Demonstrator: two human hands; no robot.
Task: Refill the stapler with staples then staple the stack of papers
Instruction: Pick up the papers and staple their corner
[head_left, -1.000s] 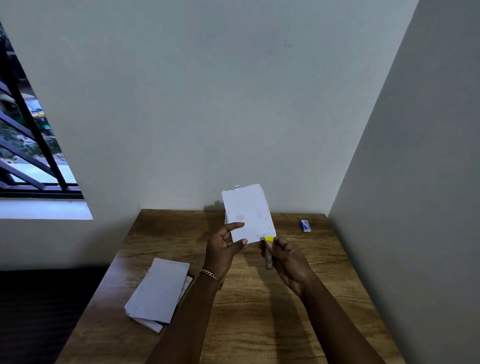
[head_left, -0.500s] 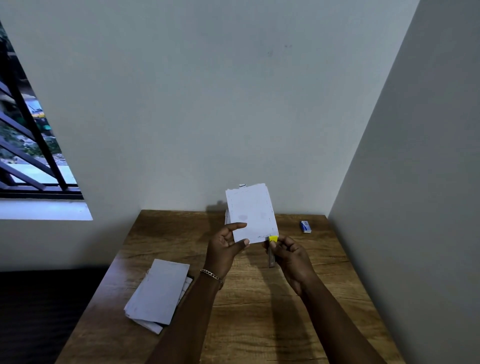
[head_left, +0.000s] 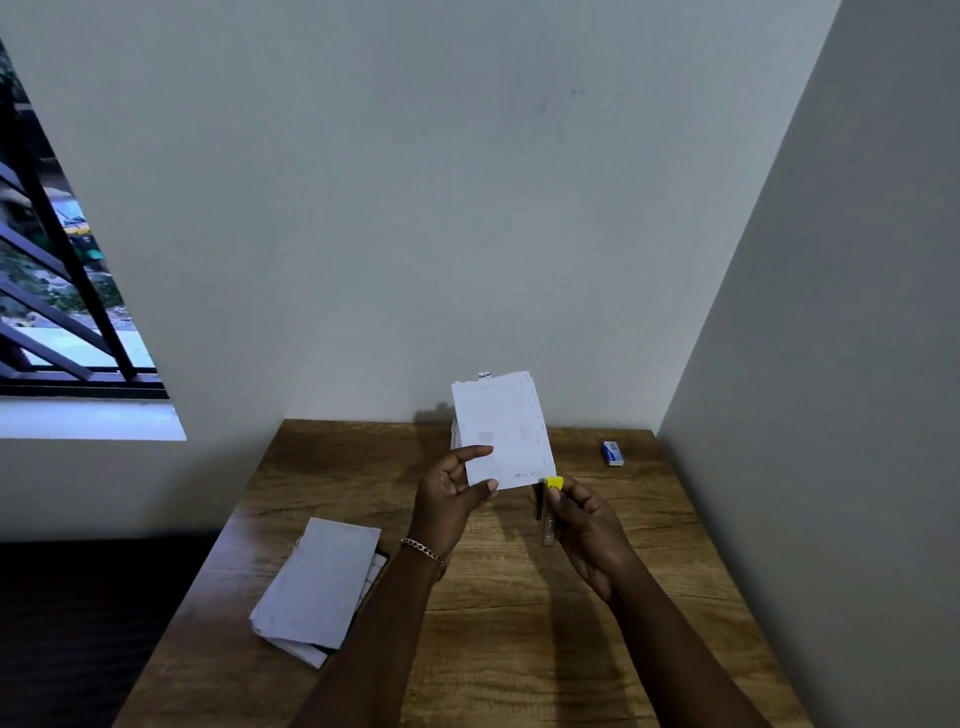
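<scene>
My left hand (head_left: 451, 493) holds a small stack of white papers (head_left: 503, 428) upright above the wooden table (head_left: 519, 649), thumb on the front, fingers behind. My right hand (head_left: 584, 519) grips a slim stapler (head_left: 548, 512) with a yellow tip, held upright. The yellow tip sits at the lower right corner of the held stack. A small blue and white staple box (head_left: 613, 453) lies at the back right of the table.
A second pile of white papers (head_left: 319, 587) lies on the table's left side, near the edge. Walls close in behind and on the right. A barred window (head_left: 57, 291) is at the left.
The stack and the stapler have risen slightly and shifted a little right together; the stapler tip has stayed at the stack's lower right corner.
</scene>
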